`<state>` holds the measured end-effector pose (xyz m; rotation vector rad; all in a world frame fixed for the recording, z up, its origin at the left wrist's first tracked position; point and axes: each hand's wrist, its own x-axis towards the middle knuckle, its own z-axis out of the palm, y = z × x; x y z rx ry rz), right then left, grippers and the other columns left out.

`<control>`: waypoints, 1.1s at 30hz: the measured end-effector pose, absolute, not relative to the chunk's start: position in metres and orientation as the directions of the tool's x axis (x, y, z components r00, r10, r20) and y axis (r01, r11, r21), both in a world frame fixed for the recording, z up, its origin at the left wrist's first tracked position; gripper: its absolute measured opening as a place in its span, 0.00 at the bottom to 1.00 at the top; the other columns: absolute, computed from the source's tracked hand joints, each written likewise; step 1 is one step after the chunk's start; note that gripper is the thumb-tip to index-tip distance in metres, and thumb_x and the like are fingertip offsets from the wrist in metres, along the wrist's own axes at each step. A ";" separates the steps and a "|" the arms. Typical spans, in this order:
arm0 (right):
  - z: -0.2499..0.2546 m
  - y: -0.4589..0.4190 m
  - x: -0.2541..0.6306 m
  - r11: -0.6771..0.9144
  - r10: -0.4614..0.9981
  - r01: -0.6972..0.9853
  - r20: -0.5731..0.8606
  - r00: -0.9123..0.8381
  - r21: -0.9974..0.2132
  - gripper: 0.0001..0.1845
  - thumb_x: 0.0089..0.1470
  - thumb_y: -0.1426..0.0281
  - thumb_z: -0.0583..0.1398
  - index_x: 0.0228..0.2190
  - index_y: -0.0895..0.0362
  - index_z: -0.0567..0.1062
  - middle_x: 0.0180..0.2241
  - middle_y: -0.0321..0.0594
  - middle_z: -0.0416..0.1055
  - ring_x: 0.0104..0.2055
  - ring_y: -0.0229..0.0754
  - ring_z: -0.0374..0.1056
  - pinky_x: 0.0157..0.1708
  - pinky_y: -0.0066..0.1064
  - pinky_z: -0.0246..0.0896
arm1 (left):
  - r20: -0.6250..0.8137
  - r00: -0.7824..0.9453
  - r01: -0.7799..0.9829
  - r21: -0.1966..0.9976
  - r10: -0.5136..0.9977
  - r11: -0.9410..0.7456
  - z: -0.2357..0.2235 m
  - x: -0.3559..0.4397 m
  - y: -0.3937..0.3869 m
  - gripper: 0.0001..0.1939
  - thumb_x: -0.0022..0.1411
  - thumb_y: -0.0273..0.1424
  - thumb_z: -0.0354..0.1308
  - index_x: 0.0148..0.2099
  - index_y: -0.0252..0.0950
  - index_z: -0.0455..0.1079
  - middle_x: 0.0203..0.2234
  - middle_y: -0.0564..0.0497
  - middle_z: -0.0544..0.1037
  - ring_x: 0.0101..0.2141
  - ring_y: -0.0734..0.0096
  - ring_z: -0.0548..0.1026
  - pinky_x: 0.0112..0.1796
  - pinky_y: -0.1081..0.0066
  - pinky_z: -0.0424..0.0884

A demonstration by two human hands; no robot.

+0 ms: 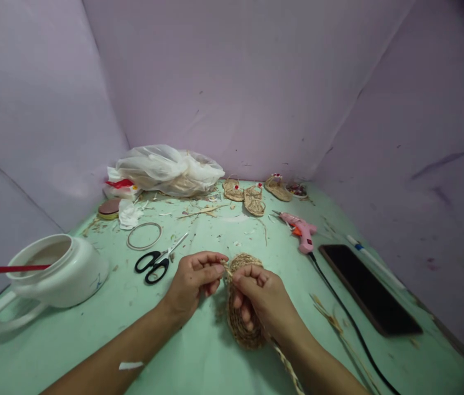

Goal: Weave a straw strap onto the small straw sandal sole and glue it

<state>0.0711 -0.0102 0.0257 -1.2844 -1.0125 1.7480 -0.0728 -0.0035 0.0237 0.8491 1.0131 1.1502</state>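
Note:
Between my hands is a braided straw cord (pixel 286 366); its short end shows at the fingertips, and a longer length trails out below my right wrist. My left hand (pixel 197 280) pinches the cord's end between thumb and index finger. Close beside it, my right hand (pixel 262 291) is closed on the same cord, thumb against the fingers. Under the right hand lies a long oval sole of coiled straw braid (pixel 243 336), partly hidden by the hand. Whether the fingers also grip the sole, I cannot tell.
Black-handled scissors (pixel 160 262), a ring (pixel 145 236) and a white pot (pixel 78 271) lie left. Right are a pink glue gun (pixel 305 233) with black cable, a phone (pixel 369 288) and straw strands (pixel 339 329). Small straw sandals (pixel 254 202) and a plastic bag (pixel 170 170) sit behind.

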 end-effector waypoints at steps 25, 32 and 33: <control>0.030 -0.052 0.064 0.158 0.664 0.374 -0.181 -0.725 -0.914 0.16 0.56 0.66 0.50 0.39 0.59 0.74 0.20 0.36 0.67 0.19 0.32 0.60 0.20 0.22 0.54 | -0.196 -0.478 -0.349 0.937 0.856 0.020 0.043 -0.122 0.035 0.06 0.52 0.18 0.48 0.28 0.30 0.63 0.14 0.53 0.71 0.08 0.84 0.56 0.09 0.83 0.46; 0.035 -0.055 0.063 0.535 0.594 0.507 -0.126 -0.795 -0.676 0.16 0.53 0.66 0.52 0.38 0.61 0.73 0.21 0.42 0.70 0.21 0.39 0.63 0.22 0.29 0.56 | -0.111 -0.525 -0.261 0.965 0.844 -0.036 0.047 -0.115 0.036 0.07 0.55 0.16 0.48 0.30 0.29 0.64 0.13 0.56 0.69 0.08 0.85 0.54 0.09 0.82 0.45; 0.037 -0.052 0.066 0.442 0.606 0.482 -0.144 -0.782 -0.757 0.16 0.53 0.66 0.52 0.40 0.61 0.72 0.21 0.39 0.69 0.21 0.37 0.62 0.22 0.27 0.57 | -0.116 -0.545 -0.261 0.965 0.830 -0.037 0.047 -0.115 0.036 0.07 0.56 0.16 0.48 0.30 0.29 0.64 0.13 0.55 0.69 0.08 0.85 0.54 0.09 0.82 0.46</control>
